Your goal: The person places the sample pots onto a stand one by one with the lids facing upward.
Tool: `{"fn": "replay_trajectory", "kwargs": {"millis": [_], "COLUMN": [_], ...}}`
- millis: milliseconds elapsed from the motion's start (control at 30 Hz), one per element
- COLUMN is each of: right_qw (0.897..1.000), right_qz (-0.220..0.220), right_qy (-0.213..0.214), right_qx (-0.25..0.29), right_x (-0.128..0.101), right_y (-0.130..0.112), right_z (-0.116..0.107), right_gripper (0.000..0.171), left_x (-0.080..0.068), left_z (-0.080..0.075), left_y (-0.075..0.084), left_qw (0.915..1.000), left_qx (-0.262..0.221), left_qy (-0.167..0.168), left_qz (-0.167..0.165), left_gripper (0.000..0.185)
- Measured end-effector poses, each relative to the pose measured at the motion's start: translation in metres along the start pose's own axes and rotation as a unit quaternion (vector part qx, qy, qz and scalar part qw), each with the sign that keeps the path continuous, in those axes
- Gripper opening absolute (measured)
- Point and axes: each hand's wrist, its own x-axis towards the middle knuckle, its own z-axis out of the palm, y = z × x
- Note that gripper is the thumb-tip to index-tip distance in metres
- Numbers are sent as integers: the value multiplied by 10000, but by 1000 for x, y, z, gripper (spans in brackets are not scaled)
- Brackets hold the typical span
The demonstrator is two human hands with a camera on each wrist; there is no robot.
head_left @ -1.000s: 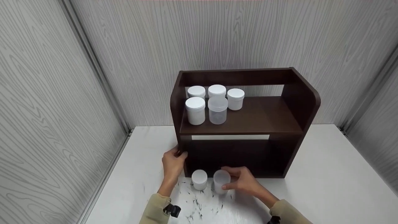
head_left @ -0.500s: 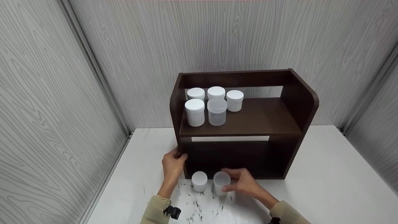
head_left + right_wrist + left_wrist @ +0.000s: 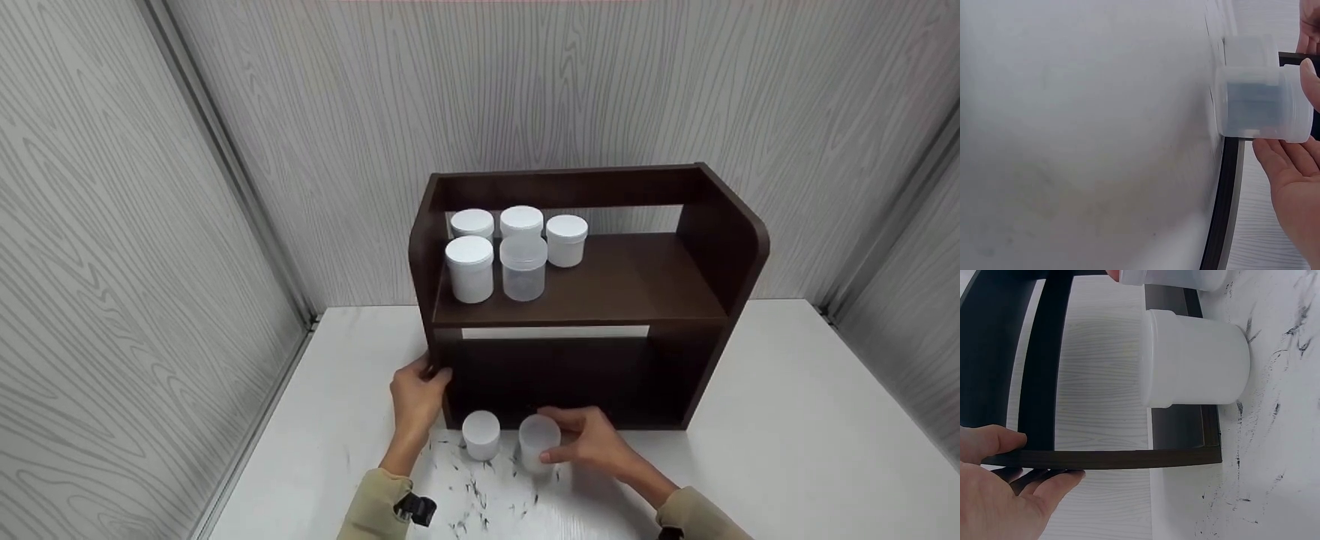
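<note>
Head view: right hand (image 3: 592,442) wrapped round a clear jar (image 3: 538,442), thumb on the near side and fingers behind, jar upright on the white table (image 3: 787,450) just in front of the lower opening of the dark shelf unit (image 3: 720,247). Just left of it, apart by a narrow gap, a white jar (image 3: 481,434), also upright, untouched. Left hand (image 3: 416,397) clamped on the front edge of the shelf unit's left side panel, thumb in front, fingers tucked behind. Up on the shelf board, five more jars (image 3: 517,247) clustered at the left end, the right part of the board bare. Black scuff marks (image 3: 480,491) on the table near the wrists. Left wrist view: left hand (image 3: 999,489) low in the frame, thumb over and fingers under the thin dark panel edge (image 3: 1106,459); white jar (image 3: 1196,357) close beyond it, the clear jar (image 3: 1171,277) only partly in frame at the top. Right wrist view: clear jar (image 3: 1264,101) seen side-on, fingers (image 3: 1292,174) curled along one flank and more fingertips on the far side, so gripped rather than merely touched; white jar (image 3: 1249,50) just behind it. Long axis of the clear jar vertical, standing straight on the table; right hand already on it, left hand farther off and occupied with the panel; shelf opening directly behind the jar, away from the body.
</note>
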Motion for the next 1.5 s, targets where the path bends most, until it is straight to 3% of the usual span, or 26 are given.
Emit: {"fn": "replay_trajectory", "kwargs": {"millis": [400,1267,1500], "right_qw": [10000,9964,9970], "right_qz": [29,244,283], "right_qy": [-21,-101,-151], "right_qx": [86,803,703], "right_x": [-9,-26,-30], "right_y": [-7,-55,-70], "right_z": [-4,-19,-25], "right_gripper": [72,75,73], "left_x": [0,0,0], "left_z": [-1,0,1], "left_y": [1,1,1], "left_qw": [10000,9999,10000], "left_qx": [-31,-89,-49], "left_qy": [-83,-58,-55], "left_qz": [-29,-14,-35], "left_gripper": [47,44,44]}}
